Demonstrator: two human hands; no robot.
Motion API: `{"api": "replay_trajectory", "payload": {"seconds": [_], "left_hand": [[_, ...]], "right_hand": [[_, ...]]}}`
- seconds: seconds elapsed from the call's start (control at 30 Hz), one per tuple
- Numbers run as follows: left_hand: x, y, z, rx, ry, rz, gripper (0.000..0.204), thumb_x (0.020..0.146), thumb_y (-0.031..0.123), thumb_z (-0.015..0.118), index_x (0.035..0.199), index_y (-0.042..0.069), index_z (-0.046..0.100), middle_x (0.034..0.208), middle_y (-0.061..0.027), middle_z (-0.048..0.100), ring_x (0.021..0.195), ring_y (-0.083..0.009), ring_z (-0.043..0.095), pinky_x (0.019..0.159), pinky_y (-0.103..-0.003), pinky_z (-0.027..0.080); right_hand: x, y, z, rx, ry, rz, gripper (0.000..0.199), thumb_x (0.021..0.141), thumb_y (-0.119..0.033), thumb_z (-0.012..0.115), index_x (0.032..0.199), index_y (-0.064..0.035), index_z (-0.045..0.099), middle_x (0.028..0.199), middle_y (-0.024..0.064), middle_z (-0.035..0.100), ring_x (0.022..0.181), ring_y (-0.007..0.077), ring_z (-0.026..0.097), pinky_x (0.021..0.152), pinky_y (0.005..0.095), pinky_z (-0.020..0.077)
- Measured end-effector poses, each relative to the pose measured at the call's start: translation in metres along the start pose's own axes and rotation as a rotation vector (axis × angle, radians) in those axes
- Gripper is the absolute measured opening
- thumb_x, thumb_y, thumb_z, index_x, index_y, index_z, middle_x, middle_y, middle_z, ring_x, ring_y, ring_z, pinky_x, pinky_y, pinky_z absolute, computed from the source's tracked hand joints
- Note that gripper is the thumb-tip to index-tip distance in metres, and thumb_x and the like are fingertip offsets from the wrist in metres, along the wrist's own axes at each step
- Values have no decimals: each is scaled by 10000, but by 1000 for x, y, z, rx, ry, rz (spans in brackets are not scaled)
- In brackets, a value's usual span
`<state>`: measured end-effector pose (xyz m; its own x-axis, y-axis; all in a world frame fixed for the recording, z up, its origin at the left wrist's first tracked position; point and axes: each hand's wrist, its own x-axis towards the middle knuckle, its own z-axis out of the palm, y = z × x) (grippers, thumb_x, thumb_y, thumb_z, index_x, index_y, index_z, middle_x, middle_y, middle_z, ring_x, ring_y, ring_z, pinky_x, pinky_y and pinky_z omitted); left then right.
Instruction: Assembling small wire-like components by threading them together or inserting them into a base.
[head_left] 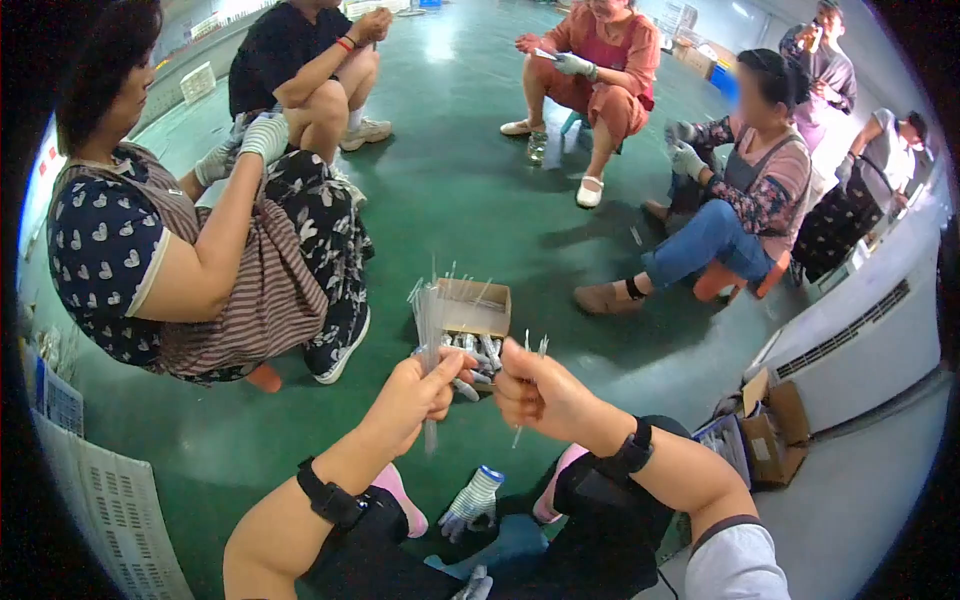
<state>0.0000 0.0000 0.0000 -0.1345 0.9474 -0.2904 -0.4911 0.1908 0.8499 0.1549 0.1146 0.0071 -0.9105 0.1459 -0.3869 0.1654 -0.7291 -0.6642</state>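
Observation:
My left hand (412, 400) is closed around an upright bundle of thin, clear, straw-like sticks (431, 320), which stick out above and below the fist. Close beside it, my right hand (545, 398) grips a few thin sticks (543, 346) that show above the knuckles and below the palm. Just beyond both hands, an open cardboard box (478, 308) stands on the floor. Silvery-grey slim pieces (487, 350) lie at its near side, partly hidden by my fingers. More thin sticks rise at the box's left side.
A striped work glove (472, 500) lies on the green floor (440, 150) between my feet. Several people sit or crouch around, the nearest a person in a striped apron (230, 270) at left. Cartons (775, 430) stand at right, a white plastic crate (110, 500) at lower left.

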Motion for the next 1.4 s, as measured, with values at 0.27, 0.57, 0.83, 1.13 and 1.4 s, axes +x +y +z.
{"api": "replay_trajectory", "payload": {"seconds": [0.27,0.57,0.83,1.13,1.4], "left_hand": [[-7,-28,6,103,97,-127,169,882,170,525,936,14,561,713,-34,552,417,-21,294,390,-189,215],[-7,-17,39,60,136,-56,82,852,122,583,893,59,551,573,63,373,416,-25,266,402,-195,204],[-7,-17,47,-21,104,-28,150,911,180,496,959,49,552,636,48,431,427,-31,275,409,-187,218],[-9,-3,33,-19,146,-29,305,941,293,415,919,19,548,679,-5,494,422,-60,310,406,-204,236],[-13,0,35,108,115,-61,283,929,278,449,854,28,560,615,2,495,408,-52,310,396,-214,232]], "right_hand": [[26,4,-10,484,147,-340,481,891,-469,443,565,-151,289,505,-36,226,433,103,232,407,255,210],[26,3,-10,495,104,-347,524,892,-478,441,562,-141,214,520,-43,204,454,88,197,406,240,179],[20,6,-8,474,138,-349,507,894,-480,434,571,-154,218,512,-50,185,444,80,185,400,240,164],[22,12,-2,-319,294,-505,269,882,-314,536,823,-54,499,525,-44,407,411,37,364,364,199,243],[19,15,4,-277,56,-468,195,886,-222,532,825,-37,524,630,-1,543,470,58,485,405,195,321]]}}
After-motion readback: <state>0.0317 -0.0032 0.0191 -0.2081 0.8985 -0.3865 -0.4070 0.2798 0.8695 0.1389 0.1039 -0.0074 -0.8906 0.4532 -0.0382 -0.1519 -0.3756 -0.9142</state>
